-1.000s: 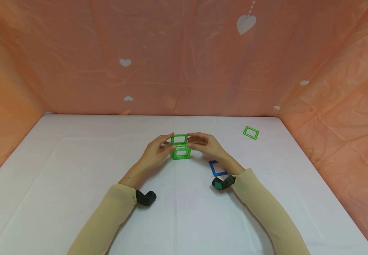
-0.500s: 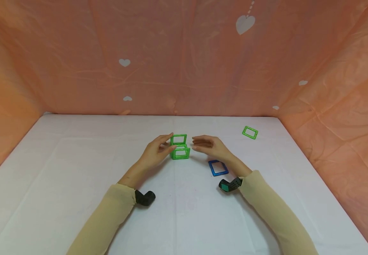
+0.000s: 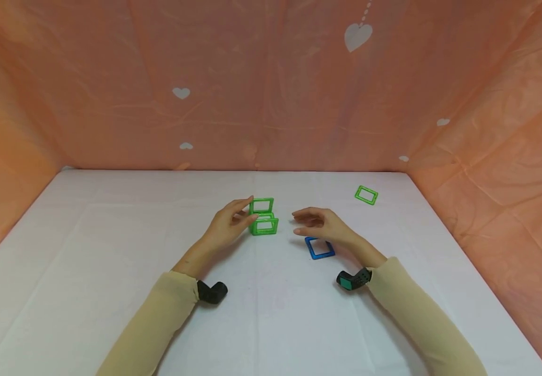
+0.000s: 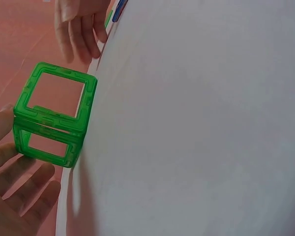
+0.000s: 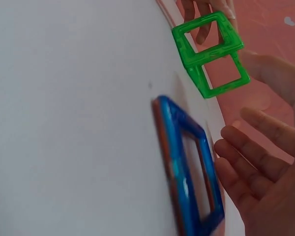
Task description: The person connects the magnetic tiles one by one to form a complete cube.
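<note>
Several green square magnetic tiles (image 3: pixel 265 233) are joined into a small box-like frame standing at mid-table, with see-through centres. My left hand (image 3: pixel 221 227) holds the frame by its left side, thumb at the near edge and index finger at the upper back corner. In the left wrist view the tiles (image 4: pixel 48 118) lean against those fingers. My right hand (image 3: pixel 325 225) hovers right of the frame, fingers loosely bent and holding nothing. Just below it on the table lies a blue square magnetic tile (image 3: pixel 322 256), partly covered by the hand in the head view.
A loose green tile (image 3: pixel 369 189) lies at the far right of the white table (image 3: pixel 257 324). Orange cloth (image 3: pixel 224 62) with pale hearts hangs behind and along both sides. Black wrist cameras sit at each cuff.
My right hand has left the green frame and moved right and towards me, over the blue tile, its fingers relaxing. My left hand has stayed on the green frame.
</note>
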`<action>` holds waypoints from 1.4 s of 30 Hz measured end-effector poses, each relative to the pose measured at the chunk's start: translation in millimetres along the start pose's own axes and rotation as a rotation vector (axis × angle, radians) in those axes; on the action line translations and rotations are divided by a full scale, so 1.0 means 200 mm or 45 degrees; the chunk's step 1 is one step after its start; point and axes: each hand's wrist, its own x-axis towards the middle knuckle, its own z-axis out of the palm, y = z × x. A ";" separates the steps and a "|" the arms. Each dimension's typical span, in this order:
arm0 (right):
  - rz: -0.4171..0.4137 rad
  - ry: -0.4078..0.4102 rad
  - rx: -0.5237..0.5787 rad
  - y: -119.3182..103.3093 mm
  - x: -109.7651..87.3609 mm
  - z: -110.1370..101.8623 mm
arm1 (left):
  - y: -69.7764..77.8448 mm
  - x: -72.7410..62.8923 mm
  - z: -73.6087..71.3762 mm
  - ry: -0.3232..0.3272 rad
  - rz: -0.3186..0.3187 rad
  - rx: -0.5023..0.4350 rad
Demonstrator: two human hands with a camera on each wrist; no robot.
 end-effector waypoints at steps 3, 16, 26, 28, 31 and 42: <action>-0.019 -0.016 -0.036 0.01 -0.03 -0.02 | 0.00 0.00 0.00 0.006 -0.007 -0.005; -0.060 -0.059 -0.132 0.05 -0.11 -0.04 | 0.02 -0.01 0.00 0.012 -0.026 0.003; -0.109 -0.099 -0.269 0.06 -0.15 -0.05 | 0.01 -0.01 0.00 0.005 -0.022 0.012; -0.126 -0.117 -0.298 0.06 -0.16 -0.06 | 0.01 -0.01 0.00 -0.001 -0.027 0.018; -0.142 -0.142 -0.332 0.06 -0.18 -0.06 | 0.01 0.00 0.00 -0.002 -0.035 0.018; -0.149 -0.157 -0.331 0.07 -0.19 -0.05 | 0.02 -0.01 0.00 0.002 -0.035 -0.001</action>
